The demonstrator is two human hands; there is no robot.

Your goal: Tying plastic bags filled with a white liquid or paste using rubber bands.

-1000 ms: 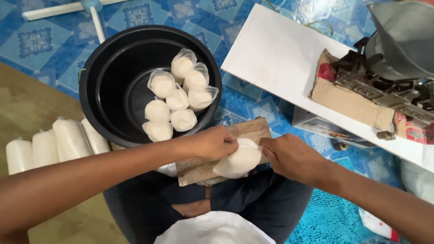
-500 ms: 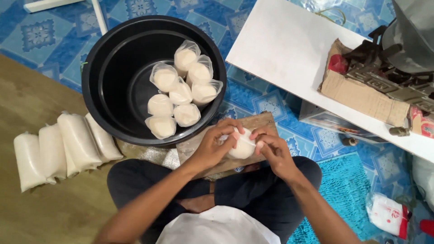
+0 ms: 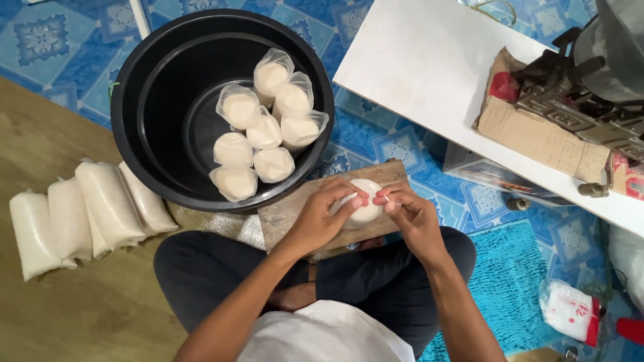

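Left hand: the left hand [image 3: 327,213] curls over the near-left side of a round white lump in a clear plastic bag [image 3: 365,201], fingertips pinching at its top.
Right hand: the right hand [image 3: 410,213] meets it from the other side, thumb and forefinger closed on the bag's top; both hands grip the same lump.
Where the lump sits: on a worn brown wooden board [image 3: 295,211] resting across the person's lap, just beside the basin.
Hidden: most of the lump is covered by fingers, so whether the bag's mouth is tied or loose cannot be told.
Basin: a large round black plastic basin [image 3: 151,100] holds eight similar bagged white lumps [image 3: 263,131] packed together toward its right side.
Floor, left: a row of long white filled plastic packets [image 3: 80,214] lies on the wood-look floor.
Right edge: a white tabletop [image 3: 429,67] carries a torn brown cardboard box [image 3: 537,137] with dark metal parts, cut off by the frame.
Lower right: a small red-and-white packet [image 3: 570,310] lies on a teal mat [image 3: 510,281].
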